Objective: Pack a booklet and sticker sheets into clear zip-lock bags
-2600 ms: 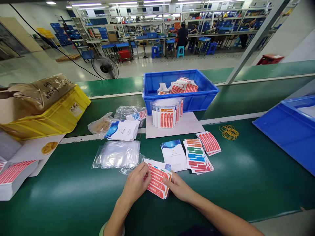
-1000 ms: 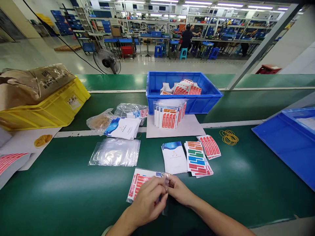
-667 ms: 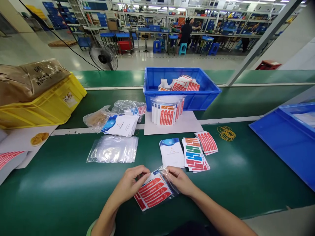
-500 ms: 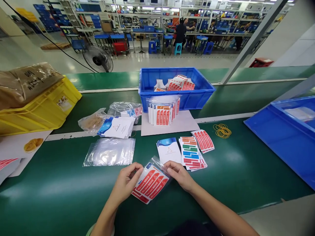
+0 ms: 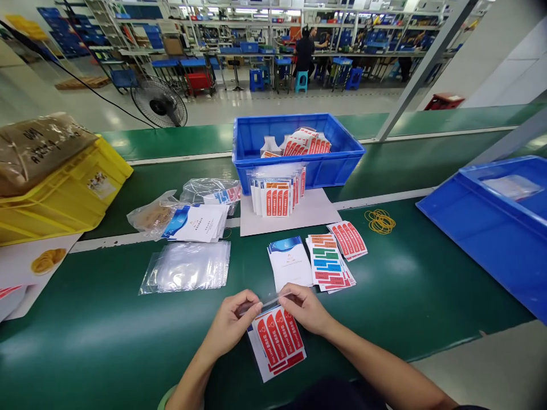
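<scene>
A clear plastic bag (image 5: 277, 340) with red-and-white sticker sheets inside hangs between my two hands, its top edge towards the back. My left hand (image 5: 236, 320) pinches the left end of that top edge between thumb and fingers. At the right end, my right hand (image 5: 305, 307) grips the same edge with thumb and forefinger. Just beyond my hands lie a stack of white-and-blue leaflets (image 5: 290, 265), multicoloured sticker sheets (image 5: 328, 262) and red sticker sheets (image 5: 348, 240). A pile of flat clear bags (image 5: 188, 266) lies to the left.
Filled bags (image 5: 277, 199) stand on a white card against a blue bin (image 5: 299, 171). A yellow crate (image 5: 64, 199) is at left, another blue bin (image 5: 491, 216) at right. Rubber bands (image 5: 380, 221) lie on the green table; more leaflets (image 5: 196, 222) sit behind the clear bags.
The bag has turned from slanted to more upright and moved slightly right. My left hand has shifted right, and both hands now pinch along its top edge, closer together.
</scene>
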The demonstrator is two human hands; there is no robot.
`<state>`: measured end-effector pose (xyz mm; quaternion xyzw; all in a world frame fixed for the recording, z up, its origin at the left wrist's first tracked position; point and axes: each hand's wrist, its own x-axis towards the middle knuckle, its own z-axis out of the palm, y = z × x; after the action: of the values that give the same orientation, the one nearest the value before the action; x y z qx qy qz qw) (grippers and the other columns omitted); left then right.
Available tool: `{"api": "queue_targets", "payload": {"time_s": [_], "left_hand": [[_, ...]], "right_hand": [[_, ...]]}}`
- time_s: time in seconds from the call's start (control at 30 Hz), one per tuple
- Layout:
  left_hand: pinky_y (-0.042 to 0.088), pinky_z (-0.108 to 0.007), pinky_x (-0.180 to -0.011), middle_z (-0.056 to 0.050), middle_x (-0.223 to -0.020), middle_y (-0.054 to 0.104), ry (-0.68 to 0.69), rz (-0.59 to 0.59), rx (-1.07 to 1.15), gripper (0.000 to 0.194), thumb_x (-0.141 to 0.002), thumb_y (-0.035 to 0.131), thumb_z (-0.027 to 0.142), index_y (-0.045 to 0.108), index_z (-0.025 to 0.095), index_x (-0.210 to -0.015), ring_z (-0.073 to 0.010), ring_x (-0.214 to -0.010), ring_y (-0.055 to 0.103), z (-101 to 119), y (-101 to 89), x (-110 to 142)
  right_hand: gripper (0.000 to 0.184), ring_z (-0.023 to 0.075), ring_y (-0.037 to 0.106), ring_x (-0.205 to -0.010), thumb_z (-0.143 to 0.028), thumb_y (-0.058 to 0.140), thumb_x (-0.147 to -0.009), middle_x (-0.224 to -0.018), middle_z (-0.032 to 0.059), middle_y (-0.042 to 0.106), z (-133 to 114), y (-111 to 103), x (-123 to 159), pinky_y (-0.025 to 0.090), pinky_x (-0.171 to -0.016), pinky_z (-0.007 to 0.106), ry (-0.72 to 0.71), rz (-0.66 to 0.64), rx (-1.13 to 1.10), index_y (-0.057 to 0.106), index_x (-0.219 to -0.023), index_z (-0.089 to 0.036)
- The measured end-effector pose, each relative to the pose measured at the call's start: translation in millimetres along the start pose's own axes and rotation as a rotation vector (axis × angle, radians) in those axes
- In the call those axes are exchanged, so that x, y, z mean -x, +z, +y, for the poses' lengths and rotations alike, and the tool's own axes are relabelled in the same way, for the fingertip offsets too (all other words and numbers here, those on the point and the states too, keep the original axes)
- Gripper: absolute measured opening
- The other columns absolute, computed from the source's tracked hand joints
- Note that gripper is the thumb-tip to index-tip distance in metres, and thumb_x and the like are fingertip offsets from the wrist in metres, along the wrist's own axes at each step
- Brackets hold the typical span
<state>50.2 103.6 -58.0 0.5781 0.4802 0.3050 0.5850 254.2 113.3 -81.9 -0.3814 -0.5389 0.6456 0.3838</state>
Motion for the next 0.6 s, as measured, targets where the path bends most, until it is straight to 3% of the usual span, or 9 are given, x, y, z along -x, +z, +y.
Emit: {"api": "queue_targets", "payload": {"time_s": [0.37,0.6], "left_hand": [[0.031,-0.021,-0.052,0.003,-0.061,0.046,-0.04,-0.04,-0.068,0.024,-0.085,0.053,0.037,0.053,0.017,-0.072,-0.0094,-0.055,0.041,1.0,-0.6,1.4],[0.038,-0.023,-0.06,-0.002,-0.073,0.058,-0.038,-0.097,-0.146,0.021,-0.084,0.054,0.035,0.06,0.016,-0.078,-0.0137,-0.066,0.051,-0.4,3.7,-1.5]], "right_hand": [[0.013,0.0097,0.045,-0.057,-0.021,0.055,-0.08,-0.064,-0.002,0.051,1.7,0.8,1.0,0.035,-0.054,0.021,0.0,0.006,0.104,0.056,-0.069,-0.015],[0.009,0.0096,0.049,-0.06,-0.018,0.057,-0.078,-0.066,-0.0014,0.057,3.5,7.1,1.7,0.036,-0.056,0.02,-0.003,-0.074,0.148,0.063,-0.074,-0.014]]}}
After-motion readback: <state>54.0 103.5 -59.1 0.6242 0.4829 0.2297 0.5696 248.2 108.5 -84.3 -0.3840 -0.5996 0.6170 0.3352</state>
